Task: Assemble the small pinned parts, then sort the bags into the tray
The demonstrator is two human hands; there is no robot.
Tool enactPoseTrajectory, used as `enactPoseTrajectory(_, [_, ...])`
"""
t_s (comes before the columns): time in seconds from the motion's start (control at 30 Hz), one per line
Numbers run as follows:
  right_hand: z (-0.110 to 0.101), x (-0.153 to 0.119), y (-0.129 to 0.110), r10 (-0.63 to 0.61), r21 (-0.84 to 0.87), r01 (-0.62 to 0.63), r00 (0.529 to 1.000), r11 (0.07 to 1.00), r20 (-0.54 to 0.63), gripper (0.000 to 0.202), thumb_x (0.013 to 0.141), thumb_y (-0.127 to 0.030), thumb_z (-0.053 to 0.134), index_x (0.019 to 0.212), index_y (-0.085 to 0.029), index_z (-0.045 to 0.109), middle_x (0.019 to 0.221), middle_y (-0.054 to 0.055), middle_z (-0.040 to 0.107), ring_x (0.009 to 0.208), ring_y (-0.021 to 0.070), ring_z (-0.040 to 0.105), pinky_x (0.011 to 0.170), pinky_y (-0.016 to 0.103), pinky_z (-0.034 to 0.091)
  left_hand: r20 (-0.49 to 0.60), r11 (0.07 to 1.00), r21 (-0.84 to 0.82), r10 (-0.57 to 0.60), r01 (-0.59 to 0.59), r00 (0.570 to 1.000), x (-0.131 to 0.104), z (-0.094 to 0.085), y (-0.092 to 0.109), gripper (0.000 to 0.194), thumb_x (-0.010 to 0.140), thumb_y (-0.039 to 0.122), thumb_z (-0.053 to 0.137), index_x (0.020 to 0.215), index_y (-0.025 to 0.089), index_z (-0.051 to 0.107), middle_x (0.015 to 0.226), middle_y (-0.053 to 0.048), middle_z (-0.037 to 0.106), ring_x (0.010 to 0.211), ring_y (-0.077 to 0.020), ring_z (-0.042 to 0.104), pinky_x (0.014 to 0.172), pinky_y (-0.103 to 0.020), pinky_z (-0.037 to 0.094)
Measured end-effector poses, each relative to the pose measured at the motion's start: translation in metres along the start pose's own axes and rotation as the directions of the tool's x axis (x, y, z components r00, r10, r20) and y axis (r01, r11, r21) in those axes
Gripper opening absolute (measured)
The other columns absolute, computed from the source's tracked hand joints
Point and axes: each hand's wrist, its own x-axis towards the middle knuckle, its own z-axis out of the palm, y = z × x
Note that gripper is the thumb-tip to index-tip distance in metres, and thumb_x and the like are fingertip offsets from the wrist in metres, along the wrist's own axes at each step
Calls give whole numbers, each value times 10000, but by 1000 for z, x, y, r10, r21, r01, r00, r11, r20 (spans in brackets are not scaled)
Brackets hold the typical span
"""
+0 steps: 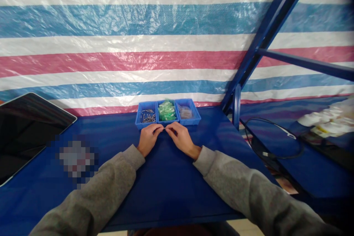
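I have left grip (148, 138) and right grip (181, 137) pinching a tiny piece (164, 128) between their fingertips, just near of the blue bins (190, 122) on the bench (166, 188). I'd steady both wrists and press lightly; something so small could slip.

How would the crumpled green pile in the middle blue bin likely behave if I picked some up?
The green pile looks thin and crinkled, so it is probably light and floppy. Its glossy highlights suggest a fairly slippery surface. Because it lies in overlapping folds, neighbouring pieces might lift along with it.
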Motion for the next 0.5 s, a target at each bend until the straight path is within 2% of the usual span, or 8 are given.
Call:
enactPoseTrajectory(0.1, [-1, 2, -1, 15, 0, -15, 1000, 1000, -18, 168, 893, -270, 484, 974, -206, 617, 829, 39, 620, 717, 162, 566, 708, 280, 456, 11, 999, -38, -6, 6, 1000, 0, -2, 2, 209, 870, 312, 518, 827, 178, 673, 798, -26, 700, 707, -142, 637, 722, -255, 505])
enactPoseTrajectory(0.23, [-1, 3, 0, -3, -13, 3, 1000, 1000, 14, 161, 892, -266, 489, 855, -207, 634, 809, 40, 623, 732, 167, 567, 708, 281, 451, 11, 995, -97, -30, 31, 999, -1, -4, 3, 219, 868, 330, 521, 838, 176, 674, 738, -10, 689, 629, -117, 622, 658, -223, 510])
enactPoseTrajectory(0.33, [-1, 3, 3, 14, -8, -14, 1000, 1000, 7, 165, 894, -270, 484, 837, -202, 623, 801, 38, 627, 733, 169, 572, 703, 283, 450, 1, 986, -156, -64, 63, 998, -2, -3, 2, 213, 835, 353, 570, 874, 175, 681, 767, -19, 697, 569, -106, 607, 576, -210, 512])
enactPoseTrajectory(0.5, [1, 2, 5, 50, 47, -49, 999, 998, -16, 179, 913, -280, 451, 864, -197, 601, 831, 40, 644, 765, 171, 596, 702, 275, 457, 53, 911, -376, -163, 171, 985, -1, 0, -4, 272, 772, 385, 638, 888, 143, 684, 771, -49, 690, 538, -113, 593, 473, -216, 509])
